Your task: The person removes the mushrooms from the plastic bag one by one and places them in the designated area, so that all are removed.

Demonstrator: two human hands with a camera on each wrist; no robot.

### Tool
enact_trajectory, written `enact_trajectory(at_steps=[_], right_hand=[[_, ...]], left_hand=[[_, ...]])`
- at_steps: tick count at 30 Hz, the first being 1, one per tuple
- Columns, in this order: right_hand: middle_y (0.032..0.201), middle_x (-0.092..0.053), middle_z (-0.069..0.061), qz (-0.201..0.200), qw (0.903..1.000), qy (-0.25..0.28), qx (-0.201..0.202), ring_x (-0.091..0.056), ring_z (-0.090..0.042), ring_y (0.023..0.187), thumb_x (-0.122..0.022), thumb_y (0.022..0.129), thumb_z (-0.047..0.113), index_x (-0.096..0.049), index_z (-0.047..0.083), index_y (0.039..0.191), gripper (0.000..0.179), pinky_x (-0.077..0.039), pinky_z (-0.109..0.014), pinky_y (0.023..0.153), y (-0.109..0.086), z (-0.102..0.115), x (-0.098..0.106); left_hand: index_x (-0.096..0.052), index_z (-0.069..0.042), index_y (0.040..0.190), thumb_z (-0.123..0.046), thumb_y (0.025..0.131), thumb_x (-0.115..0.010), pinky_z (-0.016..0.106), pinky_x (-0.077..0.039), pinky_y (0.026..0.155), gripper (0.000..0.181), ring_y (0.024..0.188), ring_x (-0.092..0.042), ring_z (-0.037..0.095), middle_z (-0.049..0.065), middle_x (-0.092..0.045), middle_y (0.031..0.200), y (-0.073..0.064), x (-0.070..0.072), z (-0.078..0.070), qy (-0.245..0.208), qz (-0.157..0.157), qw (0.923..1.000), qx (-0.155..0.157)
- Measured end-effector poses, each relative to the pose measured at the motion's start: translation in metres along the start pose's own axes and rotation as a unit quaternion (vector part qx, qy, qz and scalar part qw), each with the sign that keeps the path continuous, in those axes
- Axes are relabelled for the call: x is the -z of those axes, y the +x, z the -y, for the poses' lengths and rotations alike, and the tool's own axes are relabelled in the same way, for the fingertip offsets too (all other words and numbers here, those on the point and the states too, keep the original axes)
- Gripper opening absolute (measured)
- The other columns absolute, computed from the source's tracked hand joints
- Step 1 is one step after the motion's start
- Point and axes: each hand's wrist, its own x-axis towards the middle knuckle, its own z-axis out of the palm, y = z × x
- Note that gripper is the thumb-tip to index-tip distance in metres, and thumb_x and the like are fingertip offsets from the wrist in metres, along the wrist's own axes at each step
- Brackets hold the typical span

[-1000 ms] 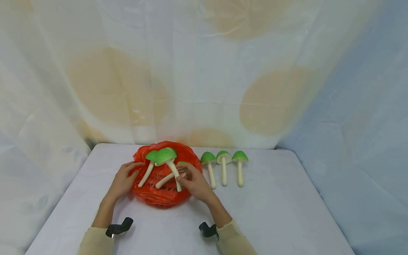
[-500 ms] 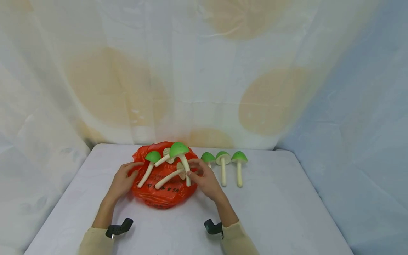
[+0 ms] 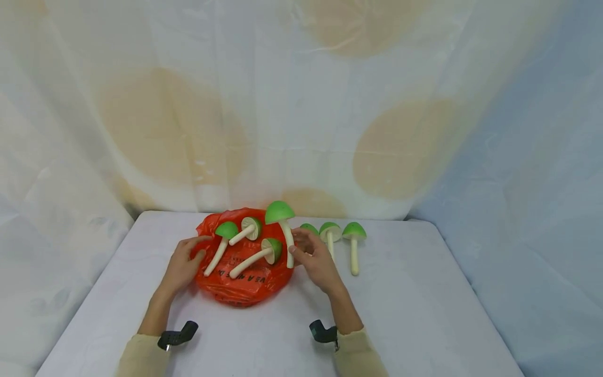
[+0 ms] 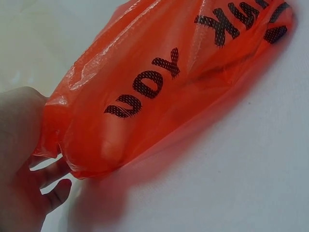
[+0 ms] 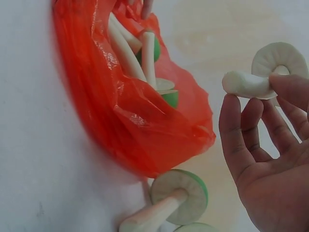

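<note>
My right hand (image 3: pixel 316 257) pinches the pale stem of a green-capped toy mushroom (image 3: pixel 280 212), held up over the right edge of a red plastic bag (image 3: pixel 226 293). In the right wrist view the thumb and fingers meet on that mushroom's stem (image 5: pixel 246 84), with the cap's pale underside beyond. Inside the wide-mouthed bag lie three more mushrooms (image 3: pixel 254 262), stems pointing to lower left. My left hand (image 3: pixel 182 264) holds the bag's left rim; in the left wrist view the fingers are partly hidden by the red plastic (image 4: pixel 130 96), which carries black lettering.
A row of three like mushrooms (image 3: pixel 354 246) lies right of the bag on the white-covered table (image 3: pixel 414 314); my right hand covers part of the nearest. Behind the table hangs a pale curtain (image 3: pixel 292 104) with tan round patches.
My right hand has lifted a mushroom from the bag and carried it right and up. The mushrooms beneath show more fully. My left hand stays at the bag's rim.
</note>
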Motion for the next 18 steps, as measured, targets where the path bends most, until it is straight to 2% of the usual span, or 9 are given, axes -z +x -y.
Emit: enact_trajectory(at_steps=[4,7,11,18], right_hand=[[0.123,-0.062,-0.011,0.000,0.9999,0.011,0.011,-0.061,-0.030,0.100,-0.064,0.099,0.012,-0.056,0.016,0.136,0.038,-0.059,-0.055,0.078,-0.001,0.007,0.002],[0.124,-0.060,-0.015,-0.002,0.9998,0.012,0.015,-0.062,-0.030,0.098,-0.062,0.099,0.006,-0.055,0.009,0.136,0.038,-0.058,-0.058,0.078,-0.006,0.022,0.002],[0.123,-0.061,-0.017,-0.008,0.9997,0.002,0.023,-0.062,-0.031,0.095,-0.061,0.098,0.003,-0.054,0.004,0.135,0.038,-0.059,-0.056,0.076,-0.012,0.038,0.004],[0.125,-0.062,-0.015,-0.031,0.9992,-0.001,0.023,-0.062,-0.035,0.093,-0.062,0.098,0.004,-0.054,0.006,0.135,0.039,-0.058,-0.058,0.074,-0.015,0.037,0.013]], left_hand=[[-0.057,-0.011,0.139,-0.014,0.104,-0.047,0.071,-0.033,0.107,0.036,0.134,-0.039,0.046,0.025,-0.042,0.143,-0.001,0.001,-0.002,-0.003,-0.003,1.0000,0.000],[-0.057,-0.011,0.139,-0.014,0.104,-0.046,0.070,-0.034,0.107,0.036,0.133,-0.039,0.046,0.025,-0.042,0.142,-0.002,0.001,-0.001,-0.004,-0.002,1.0000,0.000],[-0.057,-0.011,0.139,-0.014,0.104,-0.046,0.070,-0.034,0.107,0.036,0.133,-0.039,0.045,0.025,-0.042,0.142,-0.002,0.001,-0.001,-0.006,-0.001,1.0000,-0.002],[-0.058,-0.013,0.138,-0.013,0.105,-0.046,0.070,-0.033,0.107,0.035,0.133,-0.039,0.045,0.025,-0.042,0.141,-0.002,0.001,0.000,-0.010,0.001,0.9999,-0.004]])
